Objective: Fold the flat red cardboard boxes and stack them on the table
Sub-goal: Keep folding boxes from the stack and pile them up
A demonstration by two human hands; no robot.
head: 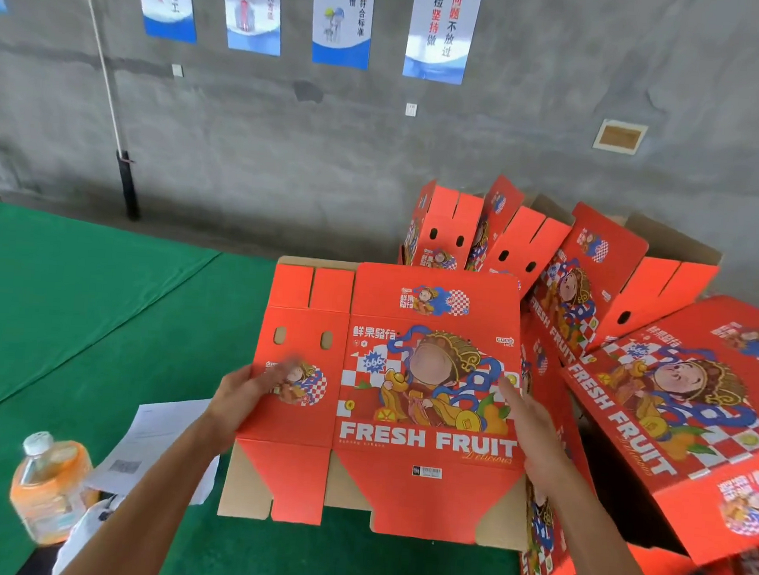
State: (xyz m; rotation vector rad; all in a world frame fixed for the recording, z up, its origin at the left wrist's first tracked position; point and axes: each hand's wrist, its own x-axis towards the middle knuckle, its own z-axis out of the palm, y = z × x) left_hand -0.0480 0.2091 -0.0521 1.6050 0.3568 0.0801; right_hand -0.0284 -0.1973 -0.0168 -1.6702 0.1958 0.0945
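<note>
A flat red cardboard box point(411, 316) printed "FRESH FRUIT" is held above the green table point(98, 294), its printed face toward me. My left hand point(244, 394) grips its left edge, thumb over the narrow side panel. My right hand point(534, 428) holds its right edge with the fingers stretched along the front. Several folded red boxes point(603, 276) lean together at the back right. A larger red box point(691, 421) lies tilted at the right.
An orange drink bottle point(47, 488) stands at the lower left beside white papers point(151, 442). A grey concrete wall point(378, 152) with posters rises behind the table. More red boxes point(547, 559) crowd the lower right.
</note>
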